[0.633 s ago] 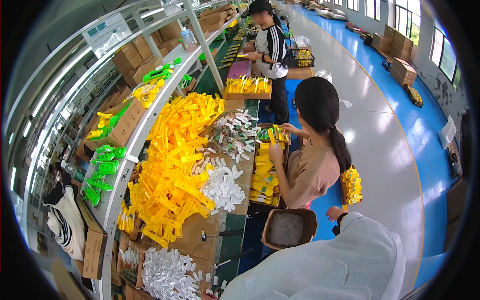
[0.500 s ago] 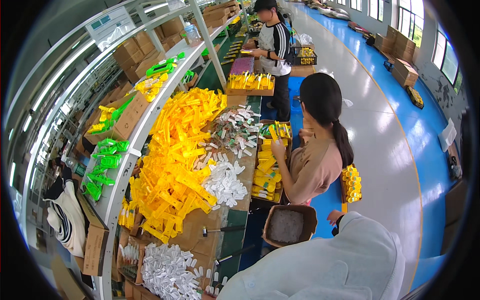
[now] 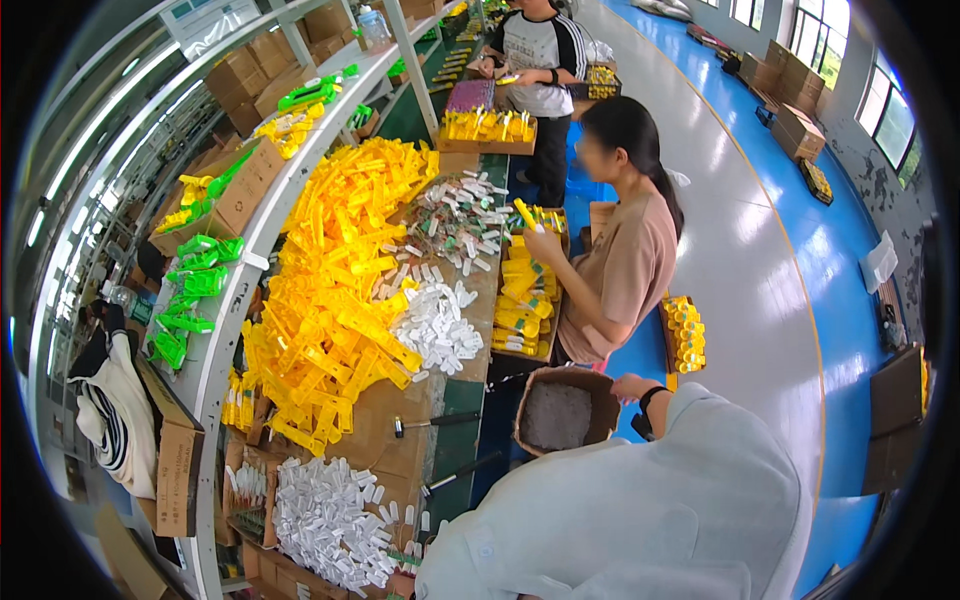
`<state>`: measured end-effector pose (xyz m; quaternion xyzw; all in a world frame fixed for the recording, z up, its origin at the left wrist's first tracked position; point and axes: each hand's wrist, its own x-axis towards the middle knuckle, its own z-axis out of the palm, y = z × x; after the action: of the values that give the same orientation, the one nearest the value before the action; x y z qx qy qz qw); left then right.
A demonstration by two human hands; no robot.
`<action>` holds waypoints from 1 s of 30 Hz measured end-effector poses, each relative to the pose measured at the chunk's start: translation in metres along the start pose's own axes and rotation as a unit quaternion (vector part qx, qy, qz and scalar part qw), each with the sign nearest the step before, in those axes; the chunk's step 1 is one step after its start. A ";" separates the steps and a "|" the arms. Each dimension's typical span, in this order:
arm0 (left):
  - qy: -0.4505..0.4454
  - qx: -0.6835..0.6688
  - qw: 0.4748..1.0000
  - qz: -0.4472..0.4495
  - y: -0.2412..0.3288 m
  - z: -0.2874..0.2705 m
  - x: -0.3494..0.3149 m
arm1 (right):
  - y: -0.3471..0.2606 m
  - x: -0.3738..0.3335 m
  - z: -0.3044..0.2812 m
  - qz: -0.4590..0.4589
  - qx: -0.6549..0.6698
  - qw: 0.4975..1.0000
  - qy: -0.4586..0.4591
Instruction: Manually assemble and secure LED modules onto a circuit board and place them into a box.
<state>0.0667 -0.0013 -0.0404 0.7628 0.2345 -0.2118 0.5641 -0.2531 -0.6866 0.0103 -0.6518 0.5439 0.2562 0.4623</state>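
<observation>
My right hand (image 3: 634, 388), with a black band at the wrist, is at the right corner of an open cardboard box (image 3: 602, 402). Its fingers are closed over the box's rim. Grey material, too indistinct to name, fills the bottom of this box. My pale blue sleeve (image 3: 640, 490) covers much of the lower picture. My left hand does not show. Left of the sleeve, a heap of small white plastic pieces (image 3: 335, 525) lies at the bench's near end. Two hammers, one (image 3: 435, 423) behind the other (image 3: 460, 474), rest on the bench.
A big pile of yellow plastic parts (image 3: 340, 290) covers the bench, beside more white pieces (image 3: 440, 328). A seated co-worker (image 3: 625, 250) holds a yellow part; another person (image 3: 540, 60) stands farther back. A shelf (image 3: 235, 330) with green parts runs along the left.
My right hand has moved left and up, from beside the box onto its rim. The seated co-worker has turned their head toward the bench. The whole view has shifted slightly.
</observation>
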 end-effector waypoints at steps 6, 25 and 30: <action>0.013 -0.027 0.998 -0.052 0.002 -0.035 0.017 | 0.014 -0.009 -0.003 0.016 0.000 1.000 -0.016; 0.149 -0.035 0.984 -0.095 0.004 -0.066 0.059 | -0.082 -0.001 0.012 -0.258 -0.062 0.963 0.040; -0.026 0.346 0.927 0.142 0.051 -0.008 -0.006 | -0.192 -0.060 -0.065 -0.308 0.233 0.922 0.005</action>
<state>0.0929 -0.0076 0.0046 0.9301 0.0209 -0.2171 0.2956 -0.0990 -0.7191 0.1512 -0.6628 0.3629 -0.0362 0.6540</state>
